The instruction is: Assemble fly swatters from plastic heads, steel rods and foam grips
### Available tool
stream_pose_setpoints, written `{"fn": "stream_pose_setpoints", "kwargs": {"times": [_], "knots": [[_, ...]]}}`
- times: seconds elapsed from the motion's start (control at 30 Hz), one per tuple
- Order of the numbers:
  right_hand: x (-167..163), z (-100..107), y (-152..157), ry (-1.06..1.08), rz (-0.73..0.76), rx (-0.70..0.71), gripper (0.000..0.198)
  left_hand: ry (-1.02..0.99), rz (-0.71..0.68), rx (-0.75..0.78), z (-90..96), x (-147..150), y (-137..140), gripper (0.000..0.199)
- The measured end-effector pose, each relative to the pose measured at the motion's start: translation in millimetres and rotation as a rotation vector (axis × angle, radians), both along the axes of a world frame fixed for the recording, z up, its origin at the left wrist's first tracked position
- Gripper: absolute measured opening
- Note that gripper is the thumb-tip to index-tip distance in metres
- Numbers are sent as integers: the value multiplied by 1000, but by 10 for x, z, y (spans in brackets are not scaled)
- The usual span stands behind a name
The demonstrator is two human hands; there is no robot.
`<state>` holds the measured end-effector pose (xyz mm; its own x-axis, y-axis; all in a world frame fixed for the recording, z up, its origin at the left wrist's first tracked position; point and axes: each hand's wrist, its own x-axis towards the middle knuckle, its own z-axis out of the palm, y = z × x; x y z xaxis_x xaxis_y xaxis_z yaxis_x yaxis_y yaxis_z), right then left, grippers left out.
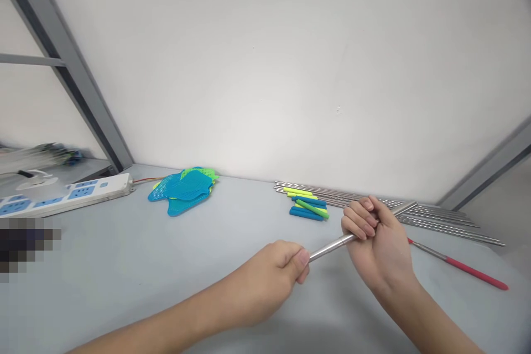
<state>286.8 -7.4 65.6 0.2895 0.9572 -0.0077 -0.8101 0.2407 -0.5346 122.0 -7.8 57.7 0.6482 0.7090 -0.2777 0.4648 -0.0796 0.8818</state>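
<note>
Holding the metal tube [331, 248] above the grey table [232, 227], we had our left hand [276, 277] closed around its nearer part, right hand [381, 246] wrapped around it farther along.

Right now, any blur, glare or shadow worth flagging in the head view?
Head view throughout: blur smears the far-left bundle; highlights run along the silver rod; soft shadow darkens the tabletop below it; top-right corner dims; mosaic patch hides detail, left edge.
</note>
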Motion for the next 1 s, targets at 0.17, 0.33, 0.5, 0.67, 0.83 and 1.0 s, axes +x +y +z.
{"fn": "stream_pose_setpoints", "kwargs": {"times": [0.17, 0.33, 0.5, 0.67, 0.83, 1.0], "knots": [[76, 86, 7, -60, 90, 19, 18, -43, -22, -14, 39, 12, 9, 42], [309, 231, 51, -72, 51, 19, 9, -76, -23, -46, 77, 2, -5, 42], [585, 356, 28, -40, -37, 93, 16, -85, -60, -56, 51, -4, 23, 40], [652, 461, -108, -92, 27, 138, 29, -75, -129, -40, 22, 20, 19, 44], [611, 507, -194, -125, 10, 172, 30, -46, -122, 74, 65, 31, -51, 39], [540, 461, -171, -87, -95, 185, 33, -8, -48, 179, 36, 54, -66, 40]]}}
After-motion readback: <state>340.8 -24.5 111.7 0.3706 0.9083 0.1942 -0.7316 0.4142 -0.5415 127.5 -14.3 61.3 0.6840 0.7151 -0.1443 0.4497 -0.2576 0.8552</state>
